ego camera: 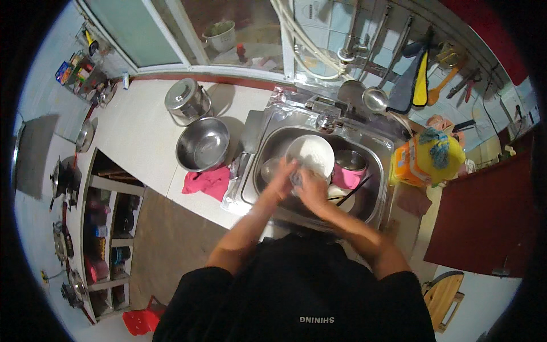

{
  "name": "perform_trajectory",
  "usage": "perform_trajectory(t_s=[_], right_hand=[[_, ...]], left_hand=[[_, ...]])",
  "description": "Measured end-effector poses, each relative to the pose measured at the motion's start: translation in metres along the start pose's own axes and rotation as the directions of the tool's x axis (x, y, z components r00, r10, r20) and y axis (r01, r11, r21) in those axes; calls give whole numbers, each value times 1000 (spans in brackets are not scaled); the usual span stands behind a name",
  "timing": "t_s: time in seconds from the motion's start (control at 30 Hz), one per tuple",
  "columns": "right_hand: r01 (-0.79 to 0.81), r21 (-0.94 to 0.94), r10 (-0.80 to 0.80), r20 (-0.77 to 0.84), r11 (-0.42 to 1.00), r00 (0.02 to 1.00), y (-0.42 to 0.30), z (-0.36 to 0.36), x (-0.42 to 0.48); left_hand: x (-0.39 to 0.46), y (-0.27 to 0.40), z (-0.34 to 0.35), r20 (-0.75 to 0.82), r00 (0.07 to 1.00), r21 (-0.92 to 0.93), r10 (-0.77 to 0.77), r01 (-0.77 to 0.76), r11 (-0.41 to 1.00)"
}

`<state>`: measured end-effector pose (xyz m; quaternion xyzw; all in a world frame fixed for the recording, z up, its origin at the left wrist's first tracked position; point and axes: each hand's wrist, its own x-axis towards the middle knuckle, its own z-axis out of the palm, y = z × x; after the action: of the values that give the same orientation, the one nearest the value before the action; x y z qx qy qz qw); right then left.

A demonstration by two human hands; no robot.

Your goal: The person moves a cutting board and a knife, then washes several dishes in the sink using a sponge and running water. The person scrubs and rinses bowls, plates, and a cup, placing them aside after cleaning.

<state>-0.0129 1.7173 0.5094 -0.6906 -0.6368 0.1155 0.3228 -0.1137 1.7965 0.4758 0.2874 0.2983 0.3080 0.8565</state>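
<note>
My left hand (282, 181) and my right hand (313, 188) meet over a stainless steel sink (376, 156). Between them is a small greyish object (295, 177), gripped from both sides; blur hides whether it is a scrubber or a small vessel. Just beyond my fingers, a large white bowl (314, 149) sits in the basin, its near side covered by my hands. Right of it stands a pink mug (349, 176) beside a dark round vessel (351, 159). Dark chopsticks (355, 190) lean across a pale dish (344, 201) near my right wrist.
A faucet (326, 122) rises behind the basin. To the left are a steel basin (203, 144), a lidded steel pot (187, 98) and a pink cloth (208, 181) on the counter (132, 107). An orange-yellow package (412, 161) stands right; a ladle (376, 99) hangs on the wall.
</note>
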Motion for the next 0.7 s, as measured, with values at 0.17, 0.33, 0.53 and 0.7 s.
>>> perform_trajectory(t_s=[0.17, 0.33, 0.53, 0.7], right_hand=[[236, -69, -228, 109, 969, 968, 23, -1, 5], [96, -102, -81, 147, 990, 986, 26, 7, -1], [277, -62, -271, 93, 959, 958, 32, 3, 1], [73, 15, -73, 6, 997, 997, 17, 1, -6]], left_hand=[[24, -11, -37, 42, 993, -73, -112, 115, 991], [14, 1, -20, 17, 997, 37, -72, 71, 997], [23, -9, -37, -23, 989, -54, -149, 148, 988], [0, 8, 1, 10, 995, -21, -96, 96, 995]])
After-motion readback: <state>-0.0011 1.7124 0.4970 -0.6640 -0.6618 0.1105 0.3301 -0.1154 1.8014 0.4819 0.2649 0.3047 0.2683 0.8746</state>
